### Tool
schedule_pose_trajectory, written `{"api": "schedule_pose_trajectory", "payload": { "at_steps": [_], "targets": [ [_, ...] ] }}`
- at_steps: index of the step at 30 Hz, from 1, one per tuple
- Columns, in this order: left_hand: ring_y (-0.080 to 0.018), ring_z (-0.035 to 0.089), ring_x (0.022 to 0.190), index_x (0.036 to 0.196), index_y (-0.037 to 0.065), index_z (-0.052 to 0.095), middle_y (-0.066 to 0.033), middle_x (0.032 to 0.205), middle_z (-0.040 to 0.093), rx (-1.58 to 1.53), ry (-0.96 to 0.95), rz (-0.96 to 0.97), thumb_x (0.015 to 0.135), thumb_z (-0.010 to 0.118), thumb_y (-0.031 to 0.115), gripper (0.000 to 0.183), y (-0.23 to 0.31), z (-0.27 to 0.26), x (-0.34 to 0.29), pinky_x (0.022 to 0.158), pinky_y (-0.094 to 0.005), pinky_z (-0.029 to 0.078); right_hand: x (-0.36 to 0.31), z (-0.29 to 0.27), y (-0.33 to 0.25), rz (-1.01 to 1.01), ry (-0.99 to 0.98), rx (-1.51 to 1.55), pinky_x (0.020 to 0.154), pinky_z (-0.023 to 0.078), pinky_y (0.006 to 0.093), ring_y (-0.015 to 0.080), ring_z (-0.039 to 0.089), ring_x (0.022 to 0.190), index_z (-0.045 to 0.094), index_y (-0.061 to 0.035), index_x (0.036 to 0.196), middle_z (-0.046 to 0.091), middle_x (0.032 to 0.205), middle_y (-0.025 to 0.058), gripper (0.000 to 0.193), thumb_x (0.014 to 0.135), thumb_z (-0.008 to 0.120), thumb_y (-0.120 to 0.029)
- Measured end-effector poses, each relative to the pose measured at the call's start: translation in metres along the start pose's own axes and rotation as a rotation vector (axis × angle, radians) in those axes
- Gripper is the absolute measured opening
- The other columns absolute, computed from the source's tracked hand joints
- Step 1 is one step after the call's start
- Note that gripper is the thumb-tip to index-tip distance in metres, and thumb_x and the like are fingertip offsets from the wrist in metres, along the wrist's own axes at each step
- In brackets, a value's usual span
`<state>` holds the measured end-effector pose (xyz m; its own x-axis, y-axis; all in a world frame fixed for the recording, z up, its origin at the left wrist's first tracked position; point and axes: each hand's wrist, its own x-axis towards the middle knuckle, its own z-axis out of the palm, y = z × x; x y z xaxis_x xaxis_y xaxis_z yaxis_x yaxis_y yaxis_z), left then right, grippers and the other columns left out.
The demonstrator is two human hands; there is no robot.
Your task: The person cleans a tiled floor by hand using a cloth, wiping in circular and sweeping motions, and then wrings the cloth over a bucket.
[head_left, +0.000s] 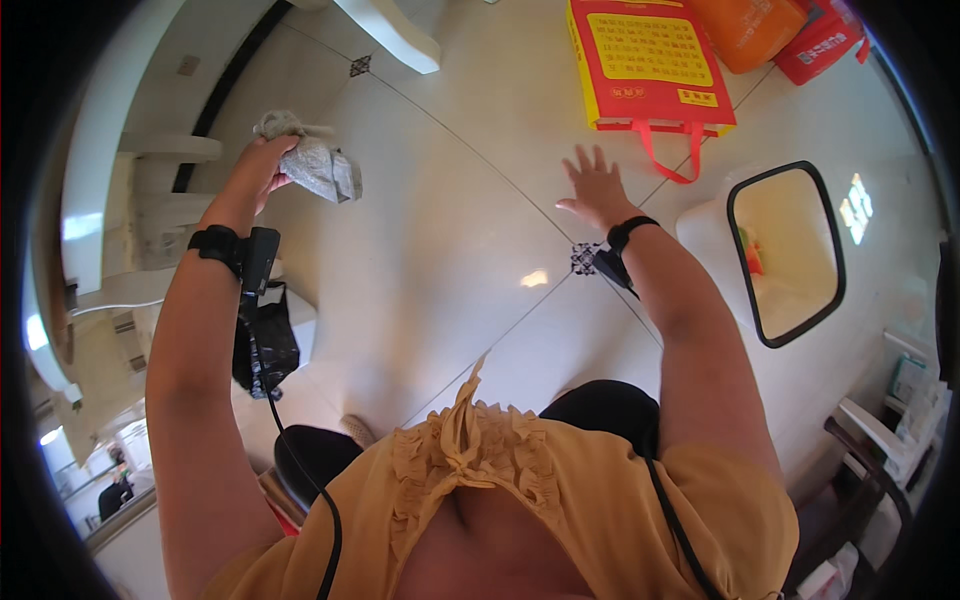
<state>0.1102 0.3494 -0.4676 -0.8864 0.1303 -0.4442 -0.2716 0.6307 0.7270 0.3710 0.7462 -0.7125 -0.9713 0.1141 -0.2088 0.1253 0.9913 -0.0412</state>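
My left hand (265, 172) is closed on a crumpled grey cloth (322, 168), which hangs out to the right of the fingers. Some of those fingers are hidden behind the hand and the folds. My right hand (597, 190) is stretched out over the tiled floor (440, 210), fingers spread, with nothing in it. Closest to it are a red and yellow bag (655, 105) with red handles and a white bin (712, 235) with a black rim.
Orange and red bags (750, 30) stand at the far right. A curved white furniture leg (395, 35) reaches in at the top. On the left, a black plastic bag (268, 345) hangs over a white container. A dark chair (860, 500) is at the lower right.
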Motion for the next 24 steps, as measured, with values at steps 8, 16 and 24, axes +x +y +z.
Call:
{"api": "schedule_pose_trajectory", "payload": {
  "at_steps": [8,16,24],
  "targets": [
    [-0.0142,0.066,0.090,0.109,0.013,0.062,-0.0012,0.101,0.068,0.151,0.097,-0.089,0.092,0.067,0.034,0.028,0.057,-0.059,-0.063,0.084,-0.0320,0.054,0.012,0.051,0.009,0.171,-0.284,0.083,0.108,0.033,0.0706,0.0436,0.008,0.152,0.012,-0.0299,0.161,0.003,0.168,0.0084,0.109,0.078,0.073,-0.065],
    [-0.0118,0.063,0.093,0.110,0.013,0.061,-0.0011,0.098,0.067,0.229,-0.061,-0.099,0.094,0.063,0.039,0.031,0.042,-0.066,-0.031,0.092,-0.0331,0.048,0.012,0.055,0.007,0.147,-0.235,0.090,0.106,0.036,0.0709,0.0453,0.013,0.151,0.017,-0.0282,0.160,0.009,0.168,0.0082,0.104,0.079,0.074,-0.061],
    [-0.0221,0.064,0.102,0.114,0.009,0.059,-0.0089,0.110,0.065,0.235,-0.120,-0.420,0.089,0.068,0.033,0.036,-0.088,-0.052,-0.015,0.093,-0.0410,0.051,0.022,0.061,0.004,0.122,-0.307,0.002,0.103,0.039,0.0711,0.0497,0.010,0.150,0.006,-0.0264,0.161,0.003,0.167,0.0145,0.105,0.084,0.071,-0.058]
  ]
}}
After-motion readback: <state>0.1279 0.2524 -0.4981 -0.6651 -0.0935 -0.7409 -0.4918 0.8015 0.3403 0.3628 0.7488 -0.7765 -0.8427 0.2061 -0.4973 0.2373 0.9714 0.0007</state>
